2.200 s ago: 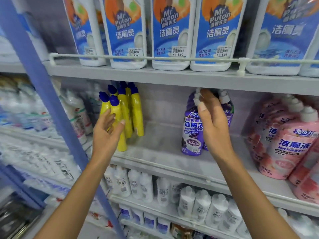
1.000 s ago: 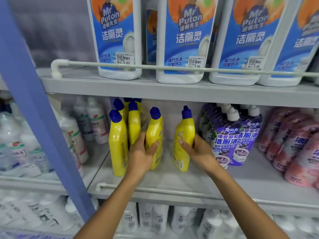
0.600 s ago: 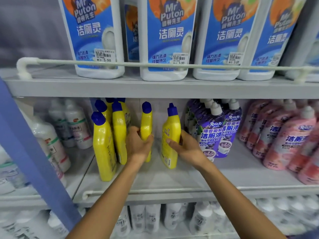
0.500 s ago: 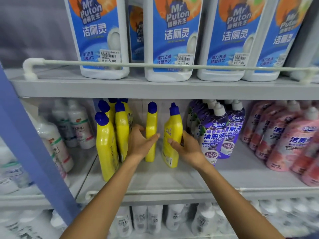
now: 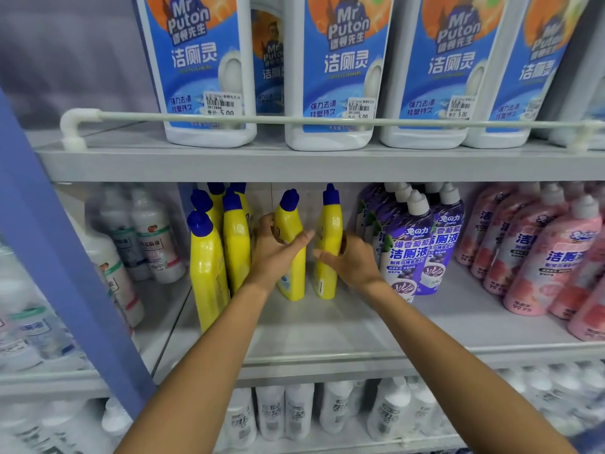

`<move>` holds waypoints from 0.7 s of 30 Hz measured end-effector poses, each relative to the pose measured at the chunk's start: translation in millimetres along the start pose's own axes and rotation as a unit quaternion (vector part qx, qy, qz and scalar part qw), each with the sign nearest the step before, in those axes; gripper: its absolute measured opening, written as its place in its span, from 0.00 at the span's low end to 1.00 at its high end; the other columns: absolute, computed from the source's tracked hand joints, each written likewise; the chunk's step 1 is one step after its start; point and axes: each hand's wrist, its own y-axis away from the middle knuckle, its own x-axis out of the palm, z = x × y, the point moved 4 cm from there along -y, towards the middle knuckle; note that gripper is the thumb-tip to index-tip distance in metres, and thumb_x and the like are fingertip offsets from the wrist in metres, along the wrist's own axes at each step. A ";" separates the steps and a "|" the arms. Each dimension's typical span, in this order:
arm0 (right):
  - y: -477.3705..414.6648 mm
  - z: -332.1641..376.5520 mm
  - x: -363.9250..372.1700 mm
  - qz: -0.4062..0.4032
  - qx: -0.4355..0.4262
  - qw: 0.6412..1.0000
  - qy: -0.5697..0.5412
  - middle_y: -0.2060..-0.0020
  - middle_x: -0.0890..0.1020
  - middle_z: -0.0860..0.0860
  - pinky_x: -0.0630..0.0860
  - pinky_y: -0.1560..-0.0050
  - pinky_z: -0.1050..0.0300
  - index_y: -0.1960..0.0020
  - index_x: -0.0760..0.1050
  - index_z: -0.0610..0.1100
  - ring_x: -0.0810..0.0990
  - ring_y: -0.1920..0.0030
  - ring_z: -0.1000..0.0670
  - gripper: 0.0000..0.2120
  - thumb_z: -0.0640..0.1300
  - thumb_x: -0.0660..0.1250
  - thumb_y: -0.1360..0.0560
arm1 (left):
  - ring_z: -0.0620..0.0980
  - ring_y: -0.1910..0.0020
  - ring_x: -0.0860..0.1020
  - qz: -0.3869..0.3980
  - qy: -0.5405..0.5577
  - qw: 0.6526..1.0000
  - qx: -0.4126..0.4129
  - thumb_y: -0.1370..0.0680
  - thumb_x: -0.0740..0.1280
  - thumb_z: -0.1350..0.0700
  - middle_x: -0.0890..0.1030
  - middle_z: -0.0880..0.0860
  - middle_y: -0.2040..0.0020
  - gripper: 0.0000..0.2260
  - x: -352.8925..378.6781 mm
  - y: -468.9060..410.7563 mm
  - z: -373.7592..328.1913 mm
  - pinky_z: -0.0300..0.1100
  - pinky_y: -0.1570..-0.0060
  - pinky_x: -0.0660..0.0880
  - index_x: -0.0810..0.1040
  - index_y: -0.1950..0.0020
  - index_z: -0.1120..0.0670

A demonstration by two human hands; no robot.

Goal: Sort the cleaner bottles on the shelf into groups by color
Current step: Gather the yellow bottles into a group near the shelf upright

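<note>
On the middle shelf my left hand grips a yellow bottle with a blue cap, upright and slightly tilted. My right hand grips a second yellow bottle just to its right. Both stand on the shelf, a small gap between them. Several more yellow bottles stand clustered to the left. Purple bottles with white caps stand right of my right hand, and pink bottles fill the far right.
Large blue-labelled white bottles line the upper shelf behind a white rail. White bottles stand in the neighbouring bay beyond a blue upright post. More white bottles fill the lower shelf.
Both hands have carried the two yellow bottles deeper and slightly right on the shelf, standing them more upright. The view has shifted closer to the shelf.
</note>
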 end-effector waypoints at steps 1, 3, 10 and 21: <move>-2.3 1.3 -4.3 0.023 0.007 1.000 -0.004 0.54 0.83 0.49 0.75 0.54 0.55 0.42 0.77 0.44 0.81 0.54 0.48 0.23 0.58 0.76 0.27 | 0.45 0.48 0.81 -0.016 -0.013 1.000 0.005 0.29 0.80 0.42 0.82 0.50 0.47 0.28 1.2 -0.9 0.6 0.38 0.51 0.76 0.73 0.35 0.47; -10.8 7.3 -13.5 0.081 -0.005 0.994 -0.075 0.45 0.83 0.50 0.79 0.46 0.52 0.35 0.73 0.46 0.82 0.45 0.50 0.29 0.61 0.75 0.28 | 0.44 0.50 0.81 -0.043 -0.027 0.999 0.017 0.31 0.80 0.41 0.82 0.49 0.48 0.29 2.3 -3.1 2.1 0.38 0.52 0.76 0.73 0.35 0.45; -36.9 18.3 -27.8 0.051 -0.047 0.982 -0.178 0.37 0.80 0.43 0.76 0.42 0.64 0.28 0.70 0.37 0.79 0.38 0.48 0.23 0.39 0.70 0.20 | 0.46 0.44 0.81 -0.082 -0.020 0.996 0.021 0.34 0.78 0.31 0.82 0.45 0.44 0.33 6.2 -2.0 8.5 0.44 0.44 0.78 0.73 0.35 0.41; -35.9 11.5 -13.7 -0.103 -0.042 0.991 -0.070 0.50 0.75 0.47 0.75 0.44 0.51 0.46 0.76 0.44 0.75 0.47 0.48 0.26 0.64 0.76 0.30 | 0.50 0.43 0.82 -0.101 0.002 0.995 -0.015 0.26 0.72 0.35 0.83 0.49 0.43 0.25 5.3 5.2 10.2 0.51 0.38 0.78 0.75 0.36 0.48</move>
